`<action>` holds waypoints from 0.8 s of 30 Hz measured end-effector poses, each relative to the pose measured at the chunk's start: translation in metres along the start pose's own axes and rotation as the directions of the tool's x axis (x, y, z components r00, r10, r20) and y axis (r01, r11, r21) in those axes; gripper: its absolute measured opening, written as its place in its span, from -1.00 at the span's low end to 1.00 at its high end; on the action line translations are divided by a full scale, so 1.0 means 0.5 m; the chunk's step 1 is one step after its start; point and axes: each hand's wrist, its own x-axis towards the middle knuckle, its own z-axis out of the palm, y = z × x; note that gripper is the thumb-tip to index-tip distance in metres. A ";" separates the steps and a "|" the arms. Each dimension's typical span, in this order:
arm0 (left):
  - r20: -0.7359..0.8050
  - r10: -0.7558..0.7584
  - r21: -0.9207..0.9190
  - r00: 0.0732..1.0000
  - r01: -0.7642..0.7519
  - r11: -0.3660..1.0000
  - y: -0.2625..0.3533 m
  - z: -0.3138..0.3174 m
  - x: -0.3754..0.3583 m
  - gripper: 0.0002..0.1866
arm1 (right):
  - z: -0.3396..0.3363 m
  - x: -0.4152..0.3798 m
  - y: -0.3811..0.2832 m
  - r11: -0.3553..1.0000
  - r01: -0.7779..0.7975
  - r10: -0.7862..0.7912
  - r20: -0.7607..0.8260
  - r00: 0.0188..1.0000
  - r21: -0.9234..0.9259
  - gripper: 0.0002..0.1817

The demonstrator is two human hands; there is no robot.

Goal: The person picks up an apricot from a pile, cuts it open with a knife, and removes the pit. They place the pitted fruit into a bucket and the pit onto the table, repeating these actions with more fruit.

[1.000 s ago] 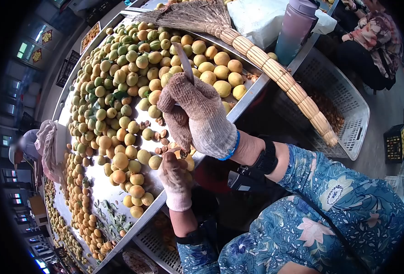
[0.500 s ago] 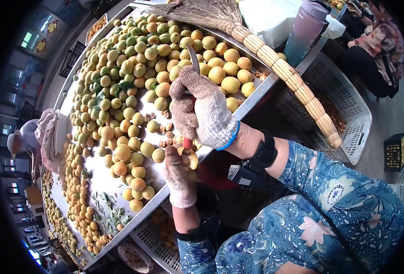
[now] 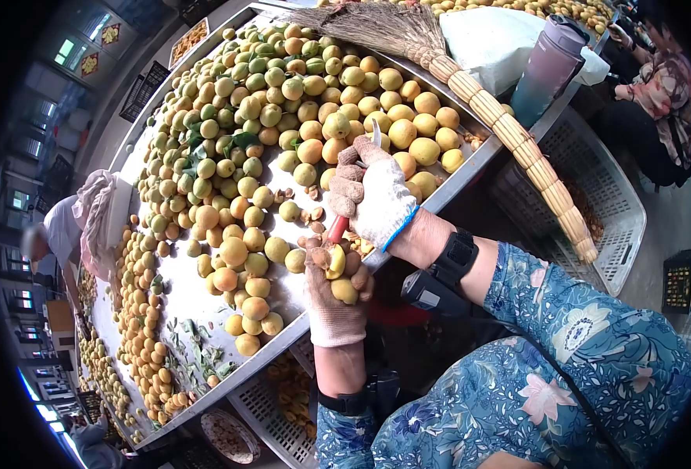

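Observation:
At the near edge of the metal table point(image 3: 275, 342), my gloved left hand point(image 3: 336, 301) is closed around a yellow fruit point(image 3: 344, 291), with a cut piece point(image 3: 335, 263) showing at its top. My gloved right hand point(image 3: 373, 191), just above it, grips a knife by its red handle point(image 3: 337, 229). The curved blade point(image 3: 376, 133) points up and away from the left hand. Brown pits point(image 3: 312, 214) lie on the table beside both hands. Many yellow and green fruits point(image 3: 244, 125) are heaped beyond them.
A straw broom point(image 3: 509, 129) lies along the table's right edge near a bottle point(image 3: 547, 66) and a white bag point(image 3: 482, 47). Crates point(image 3: 623, 227) stand below. One person point(image 3: 64, 227) is at the far left, another point(image 3: 662, 102) at the upper right.
The view has shifted, so the table appears lower and further right. My left hand has turned, and its fingers now wrap round the fruit. The knife remains in my right hand.

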 end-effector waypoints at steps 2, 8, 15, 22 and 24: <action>-0.002 -0.003 -0.010 1.000 0.003 1.000 -0.001 -0.002 -0.001 -0.61 | -0.010 0.005 0.002 1.000 -0.005 0.006 -0.014 1.000 0.029 -0.60; -0.244 0.181 0.317 0.953 -0.097 0.943 -0.009 0.020 -0.012 -0.69 | 0.009 0.007 -0.006 0.997 0.074 -0.075 -0.057 0.996 -0.020 -0.66; -0.188 0.219 0.389 0.957 -0.132 0.912 0.006 0.024 -0.013 -0.72 | 0.056 -0.016 -0.034 0.809 0.350 -0.354 0.083 0.932 -0.473 -0.67; -0.233 0.447 0.509 0.864 -0.283 0.813 0.033 0.033 -0.021 -0.70 | 0.075 -0.039 -0.009 0.488 0.309 -0.288 0.184 0.940 -0.816 -0.78; -0.181 0.440 0.574 0.880 -0.268 0.773 0.039 0.020 -0.019 -0.70 | 0.058 -0.031 0.005 -0.019 0.302 -0.109 0.302 0.947 -0.953 -0.63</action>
